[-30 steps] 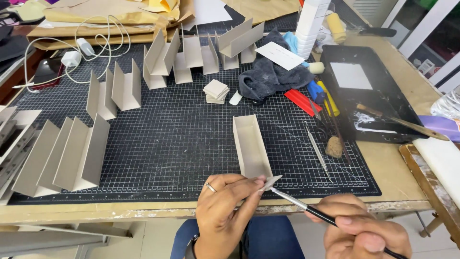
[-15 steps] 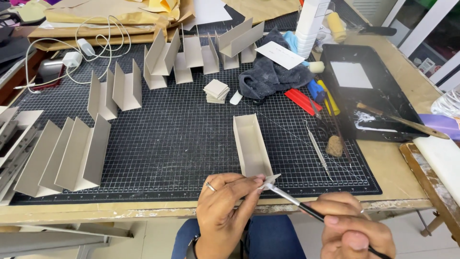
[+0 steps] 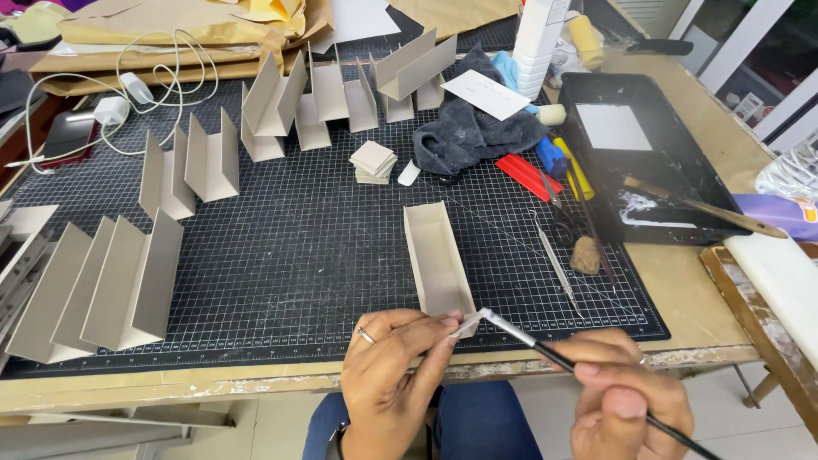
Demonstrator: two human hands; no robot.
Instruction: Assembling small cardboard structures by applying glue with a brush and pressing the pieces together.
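My left hand (image 3: 394,368) pinches a small grey card square (image 3: 466,324) at the near edge of the black cutting mat (image 3: 281,255). My right hand (image 3: 629,405) grips a thin dark-handled brush (image 3: 545,349) whose metal-collared tip touches that square. Just beyond the fingers lies a long open grey card tray (image 3: 436,258), pointing away from me. A small stack of grey card squares (image 3: 373,161) sits farther back on the mat.
Folded grey card pieces stand at the left (image 3: 111,281) and along the back (image 3: 341,89). A black tray (image 3: 643,158) with white glue and a wooden brush sits right. A dark cloth (image 3: 473,136), red and yellow tools, a white charger cable (image 3: 111,94) lie behind.
The brush tip and the card square have shifted slightly; my right hand has edged a little to the left. Everything on the mat stays put.
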